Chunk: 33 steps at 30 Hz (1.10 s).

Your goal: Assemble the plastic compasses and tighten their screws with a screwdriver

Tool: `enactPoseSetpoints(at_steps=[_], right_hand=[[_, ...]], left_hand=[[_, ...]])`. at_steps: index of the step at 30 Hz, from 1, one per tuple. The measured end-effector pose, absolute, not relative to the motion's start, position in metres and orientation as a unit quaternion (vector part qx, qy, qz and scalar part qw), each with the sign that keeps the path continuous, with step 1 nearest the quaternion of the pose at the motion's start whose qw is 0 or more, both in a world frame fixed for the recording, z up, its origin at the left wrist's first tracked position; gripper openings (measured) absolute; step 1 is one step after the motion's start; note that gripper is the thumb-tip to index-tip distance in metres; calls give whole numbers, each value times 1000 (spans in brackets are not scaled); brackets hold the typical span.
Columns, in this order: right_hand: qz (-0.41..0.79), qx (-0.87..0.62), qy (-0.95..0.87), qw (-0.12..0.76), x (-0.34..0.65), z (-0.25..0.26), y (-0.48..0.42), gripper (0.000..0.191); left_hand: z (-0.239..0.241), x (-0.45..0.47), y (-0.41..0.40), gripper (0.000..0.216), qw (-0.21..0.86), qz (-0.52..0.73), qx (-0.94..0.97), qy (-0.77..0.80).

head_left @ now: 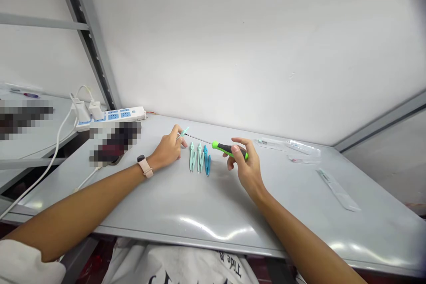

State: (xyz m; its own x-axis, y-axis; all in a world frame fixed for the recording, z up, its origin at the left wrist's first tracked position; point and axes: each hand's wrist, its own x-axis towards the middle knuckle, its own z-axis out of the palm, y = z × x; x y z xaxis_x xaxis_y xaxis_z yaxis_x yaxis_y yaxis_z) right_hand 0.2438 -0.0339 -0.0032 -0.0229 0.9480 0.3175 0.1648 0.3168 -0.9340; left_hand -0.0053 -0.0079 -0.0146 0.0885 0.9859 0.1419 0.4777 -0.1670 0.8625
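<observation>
Left hand (168,148) pinching mint drawing compass (183,133), right hand (245,166) with fingers gripping green-handled screwdriver (229,150), shaft tip at that compass, row of teal and blue compasses (199,158) between hands, on grey metal table (166,204)

two hands (169,148) (246,169), one screwdriver (229,150), four compasses (192,156) (one held)

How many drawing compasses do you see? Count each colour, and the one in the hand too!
Pale teal drawing compasses: 3, one of them in the left hand
Blue drawing compass: 1
Total: 4

A grey metal table (213,204) with teal drawing compasses (199,158), a power strip (111,118), and clear plastic sleeves (337,190)
</observation>
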Motion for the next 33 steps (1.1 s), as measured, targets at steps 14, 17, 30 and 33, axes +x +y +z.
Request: enactPoseSetpoints(at_steps=[14, 17, 30, 33], right_hand=[[351, -440, -622, 544, 246, -11, -32, 42], [378, -460, -608, 525, 245, -6, -33, 44], [338, -426, -663, 515, 249, -9, -35, 40], [356, -438, -656, 501, 247, -4, -35, 42]], left_hand=[[-13, -5, -9, 7, 319, 380, 665, 557], [-13, -5, -9, 7, 314, 382, 671, 553], [-16, -6, -7, 7, 324, 385, 664, 553], [-15, -6, -8, 7, 322, 385, 666, 553]])
